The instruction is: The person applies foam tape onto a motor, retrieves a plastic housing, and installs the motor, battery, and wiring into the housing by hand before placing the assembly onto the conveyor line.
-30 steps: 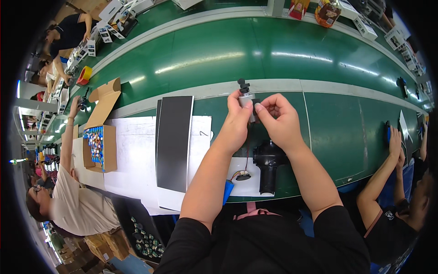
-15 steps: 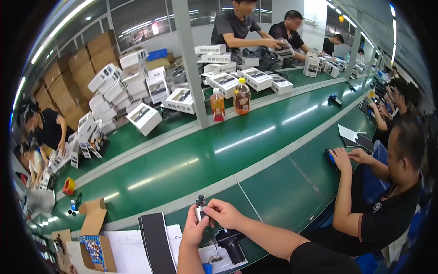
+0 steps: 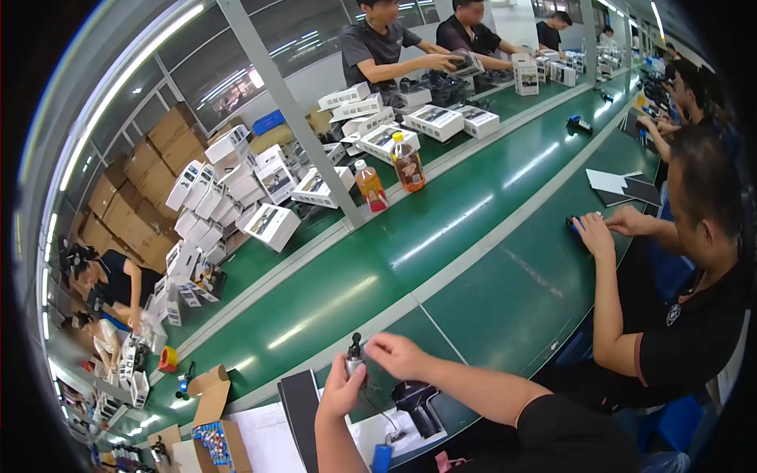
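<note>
My left hand wraps the silver cylinder upright, probably to steady it; just right, my right hand is half curled, its hold I can't tell. Nearer, the black casing lies within reach.

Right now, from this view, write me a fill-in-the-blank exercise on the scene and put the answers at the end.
1. The left hand grips a silver cylinder whose top fitting is coloured ____.
2. In the picture, the black housing lies to the ____ of the blue cylinder.
3. The open box beside the white paper is made of brown ____.
4. Of the two bottles, the right one has a ____ cap.

Missing words: black; right; cardboard; yellow.
</note>
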Tool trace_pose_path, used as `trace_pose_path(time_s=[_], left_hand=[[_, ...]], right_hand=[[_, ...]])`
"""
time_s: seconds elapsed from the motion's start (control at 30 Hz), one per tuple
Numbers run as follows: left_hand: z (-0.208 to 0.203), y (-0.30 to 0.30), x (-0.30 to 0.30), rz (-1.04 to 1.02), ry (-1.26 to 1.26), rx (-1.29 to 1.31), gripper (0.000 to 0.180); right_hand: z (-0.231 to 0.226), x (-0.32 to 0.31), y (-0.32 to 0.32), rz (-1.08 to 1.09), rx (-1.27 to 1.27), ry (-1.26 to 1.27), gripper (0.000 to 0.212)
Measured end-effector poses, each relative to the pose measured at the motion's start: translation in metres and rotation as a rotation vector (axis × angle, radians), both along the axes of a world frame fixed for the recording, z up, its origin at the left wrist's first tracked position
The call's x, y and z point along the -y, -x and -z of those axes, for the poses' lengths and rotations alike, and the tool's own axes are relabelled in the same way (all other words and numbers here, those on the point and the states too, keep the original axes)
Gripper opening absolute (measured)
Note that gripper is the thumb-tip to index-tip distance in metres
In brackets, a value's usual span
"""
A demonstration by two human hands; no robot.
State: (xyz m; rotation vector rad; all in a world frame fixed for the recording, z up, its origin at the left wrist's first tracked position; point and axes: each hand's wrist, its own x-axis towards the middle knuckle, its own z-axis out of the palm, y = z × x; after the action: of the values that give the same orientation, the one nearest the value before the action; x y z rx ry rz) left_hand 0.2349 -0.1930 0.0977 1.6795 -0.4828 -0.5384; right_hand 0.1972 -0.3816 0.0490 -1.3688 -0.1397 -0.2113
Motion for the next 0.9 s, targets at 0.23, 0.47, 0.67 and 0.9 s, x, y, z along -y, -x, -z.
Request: trace_pose_path(time_s=[0.23, 0.47, 0.67, 0.9], left_hand=[[-0.045, 0.041, 0.02, -0.1, -0.157, 0.649, 0.069], [-0.09, 0.087, 0.011, -0.281, -0.184, 0.784, 0.088], [-0.07, 0.106, -0.008, -0.414, -0.025, 0.655, 0.092], [-0.013, 0.137, -0.05, -0.305, -0.255, 0.479, 0.081]], right_hand=[[-0.095, 0.056, 0.015, 0.08, 0.356, 0.347, 0.061], [-0.169, 0.028, 0.03, -0.181, 0.407, 0.775, 0.044], [-0.174, 0.005, 0.05, -0.272, 0.201, 0.656, 0.027], [-0.187, 0.01, 0.072, -0.216, 0.123, 0.376, 0.021]])
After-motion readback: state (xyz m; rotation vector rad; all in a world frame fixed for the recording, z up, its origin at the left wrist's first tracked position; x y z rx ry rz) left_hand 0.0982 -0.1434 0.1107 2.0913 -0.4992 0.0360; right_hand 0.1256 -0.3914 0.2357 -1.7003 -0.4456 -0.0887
